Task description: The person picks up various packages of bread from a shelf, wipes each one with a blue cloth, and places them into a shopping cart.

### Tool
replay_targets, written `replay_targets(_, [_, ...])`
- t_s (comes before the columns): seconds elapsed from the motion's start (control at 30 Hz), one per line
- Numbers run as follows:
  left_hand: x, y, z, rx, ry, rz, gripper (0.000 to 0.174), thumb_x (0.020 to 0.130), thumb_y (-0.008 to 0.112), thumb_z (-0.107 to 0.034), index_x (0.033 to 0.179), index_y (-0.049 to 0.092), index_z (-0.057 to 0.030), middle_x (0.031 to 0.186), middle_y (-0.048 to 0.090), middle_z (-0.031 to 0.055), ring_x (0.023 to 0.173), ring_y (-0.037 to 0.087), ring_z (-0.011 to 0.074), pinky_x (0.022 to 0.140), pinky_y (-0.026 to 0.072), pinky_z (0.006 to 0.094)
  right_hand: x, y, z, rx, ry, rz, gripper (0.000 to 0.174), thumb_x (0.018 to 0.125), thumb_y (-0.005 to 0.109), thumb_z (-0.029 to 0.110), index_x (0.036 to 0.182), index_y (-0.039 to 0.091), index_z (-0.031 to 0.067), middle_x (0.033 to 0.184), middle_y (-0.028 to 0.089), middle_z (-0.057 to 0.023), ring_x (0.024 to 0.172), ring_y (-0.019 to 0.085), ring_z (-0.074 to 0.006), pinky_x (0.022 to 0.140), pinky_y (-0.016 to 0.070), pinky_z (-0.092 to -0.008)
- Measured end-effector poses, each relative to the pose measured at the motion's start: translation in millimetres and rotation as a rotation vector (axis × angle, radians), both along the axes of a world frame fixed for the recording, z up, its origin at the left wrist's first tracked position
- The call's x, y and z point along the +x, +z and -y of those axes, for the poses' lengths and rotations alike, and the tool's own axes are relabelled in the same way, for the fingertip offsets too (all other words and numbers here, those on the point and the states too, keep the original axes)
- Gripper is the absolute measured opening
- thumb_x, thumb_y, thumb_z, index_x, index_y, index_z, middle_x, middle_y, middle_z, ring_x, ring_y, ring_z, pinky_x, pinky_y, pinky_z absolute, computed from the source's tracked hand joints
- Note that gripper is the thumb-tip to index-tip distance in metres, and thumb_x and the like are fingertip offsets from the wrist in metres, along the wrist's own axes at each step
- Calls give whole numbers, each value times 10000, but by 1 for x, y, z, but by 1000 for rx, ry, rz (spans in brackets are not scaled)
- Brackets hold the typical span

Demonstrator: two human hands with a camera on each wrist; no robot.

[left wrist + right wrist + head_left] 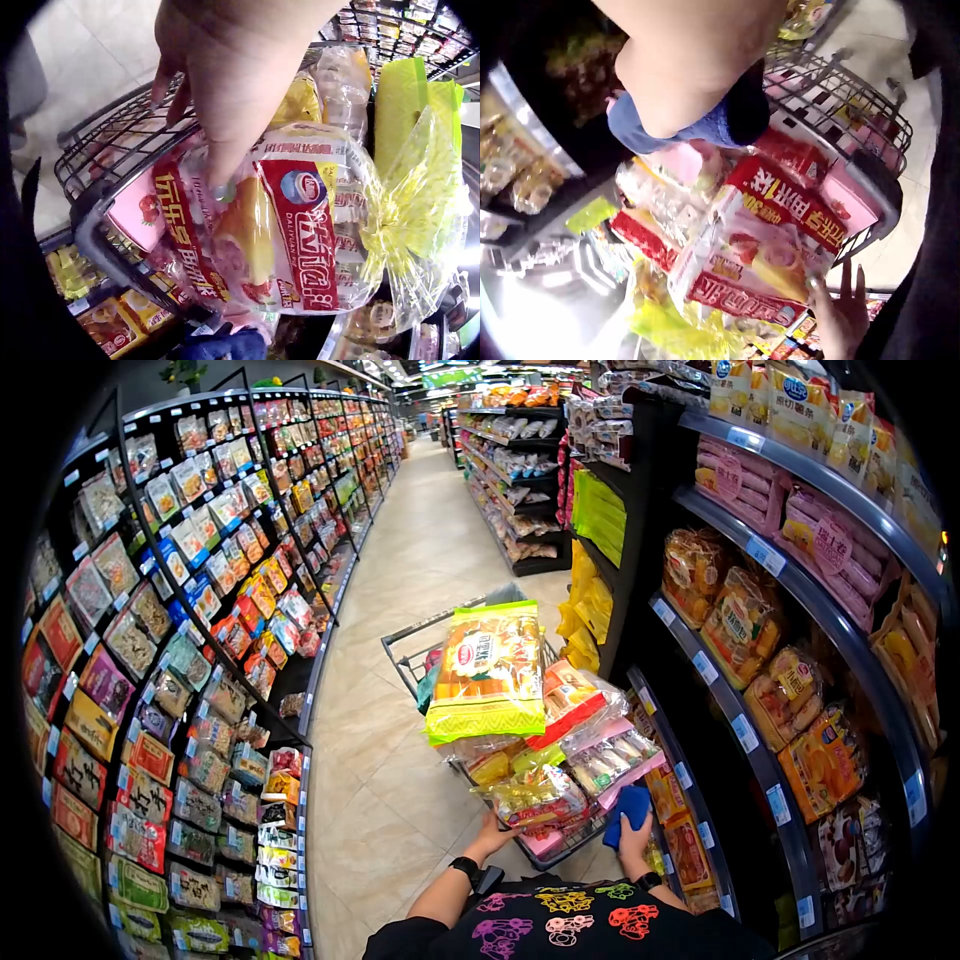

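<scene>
A wire shopping cart stands in a shop aisle, piled high with snack bags. A big yellow-green bag lies on top. At the cart's near end my left hand lays straight fingers on a clear pastry bag with a red label. In the left wrist view the left hand presses that bag above the cart's rim. My right hand grips a blue object at the cart's near right corner. The right wrist view shows the right hand around the blue object.
Shelves of packaged snacks run along the left, and curved shelves of pastry bags stand close on the right. The tiled aisle floor stretches ahead of the cart. More shelving stands farther down.
</scene>
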State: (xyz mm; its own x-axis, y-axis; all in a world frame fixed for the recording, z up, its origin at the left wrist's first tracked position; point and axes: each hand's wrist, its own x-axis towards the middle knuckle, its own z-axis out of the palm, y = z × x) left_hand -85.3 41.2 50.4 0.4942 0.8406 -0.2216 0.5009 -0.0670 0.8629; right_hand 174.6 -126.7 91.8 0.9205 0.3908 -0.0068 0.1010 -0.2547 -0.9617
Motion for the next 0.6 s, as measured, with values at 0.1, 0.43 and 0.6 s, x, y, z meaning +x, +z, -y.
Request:
replay_targets(0.1, [1,-11,11,50,58,44,997,675,735,-283,1416,100,-78,1288,368,244,1221,328,369,1011,286,394,6,-16,25,-26,16,-479,440,763,642,168,1137,490,-7,1086,539,-162,961,538,-280,828,430,-360])
replay_targets(0.43, [16,-18,66,30,381,353,637,758,652,-122,1290,323,-3,1216,481,180,1047,515,237,795,472,324,73,-282,170,-452,1197,-117,303,845,505,304,991,633,72,860,643,-86,767,585,-210,720,453,-323])
replay_targets(0.6, [-11,-76,121,-582,372,186,350,837,537,-224,1114,505,-11,876,586,95,715,585,200,632,482,302,65,-224,173,-870,706,-517,443,629,725,357,829,627,-26,726,625,-90,570,565,-200,535,438,-324])
